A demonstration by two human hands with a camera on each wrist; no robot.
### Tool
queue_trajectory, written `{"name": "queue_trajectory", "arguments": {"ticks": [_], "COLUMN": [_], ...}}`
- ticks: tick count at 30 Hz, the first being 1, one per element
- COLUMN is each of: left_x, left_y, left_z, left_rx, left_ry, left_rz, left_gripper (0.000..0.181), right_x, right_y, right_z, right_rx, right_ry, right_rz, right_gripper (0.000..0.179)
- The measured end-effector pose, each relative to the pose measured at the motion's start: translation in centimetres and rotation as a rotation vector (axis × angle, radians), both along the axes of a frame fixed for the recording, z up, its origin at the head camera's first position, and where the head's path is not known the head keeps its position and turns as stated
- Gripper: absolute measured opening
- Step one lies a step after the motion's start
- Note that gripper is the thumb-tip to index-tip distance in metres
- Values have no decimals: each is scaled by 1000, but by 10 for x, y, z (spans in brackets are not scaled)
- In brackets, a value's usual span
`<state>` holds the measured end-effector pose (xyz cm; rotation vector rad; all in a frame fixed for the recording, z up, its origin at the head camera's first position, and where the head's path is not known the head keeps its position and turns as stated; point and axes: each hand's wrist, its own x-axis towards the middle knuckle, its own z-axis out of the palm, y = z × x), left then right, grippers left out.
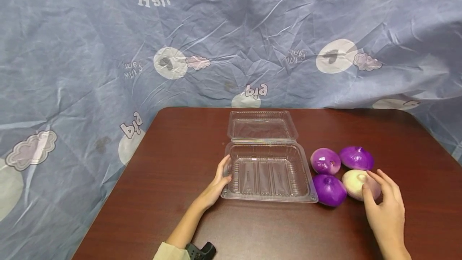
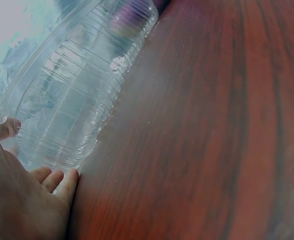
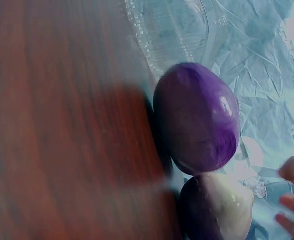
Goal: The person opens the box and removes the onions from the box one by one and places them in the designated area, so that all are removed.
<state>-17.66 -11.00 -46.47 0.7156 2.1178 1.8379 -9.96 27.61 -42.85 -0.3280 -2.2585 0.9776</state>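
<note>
A clear plastic food container [image 1: 268, 200] stands with its hinged lid [image 1: 262, 127] folded back behind it. My left hand [image 1: 217, 183] holds its left end, thumb at the rim and fingers along the outer wall; in the left wrist view the fingers [image 2: 66, 186] are low beside that end. At the container's right sit several glossy onions: a pale one [image 1: 355, 183], a dark purple one [image 1: 329, 190] at the container's corner, and two purple ones [image 1: 325, 161] [image 1: 356, 157] behind. Over the pale onion's right side my right hand [image 1: 388, 208] spreads its thumb and fingers, which appear apart from it in the right wrist view.
All of it is on a dark reddish-brown wooden table [image 1: 173, 151]. A blue-grey printed cloth [image 1: 216, 51] hangs right behind the table's back edge. On my left wrist is a black strap device [image 1: 202, 250].
</note>
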Motion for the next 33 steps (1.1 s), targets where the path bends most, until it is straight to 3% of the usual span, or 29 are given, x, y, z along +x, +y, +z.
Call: {"name": "queue_trajectory", "arguments": {"ticks": [3, 5, 10, 13, 15, 17, 20, 33], "left_x": [0, 0, -1, 3, 3, 3, -1, 0], "left_y": [0, 0, 0, 1, 1, 1, 0, 1], "left_z": [0, 0, 0, 14, 14, 14, 1, -1], "left_rx": [-1, -7, -12, -14, -21, -25, -21, -42], "left_ry": [3, -3, -6, -27, -23, -28, -8, -2], "left_rz": [-3, -4, -9, -14, -9, -7, 3, 19], "left_gripper": [63, 63, 63, 63, 63, 64, 64, 63], "right_x": [-2, -3, -8, -16, -23, -31, -42, -76], "right_y": [-4, -7, -11, -12, -12, -11, -10, -3], "right_z": [4, 7, 19, 29, 36, 42, 48, 60], "right_rx": [16, 28, 56, 91, 121, 158, 227, 500], "right_ry": [170, 237, 259, 259, 263, 247, 210, -136], "right_rz": [-7, 19, 76, 133, 172, 200, 220, 296], "right_gripper": [30, 28, 27, 29, 31, 33, 36, 56]}}
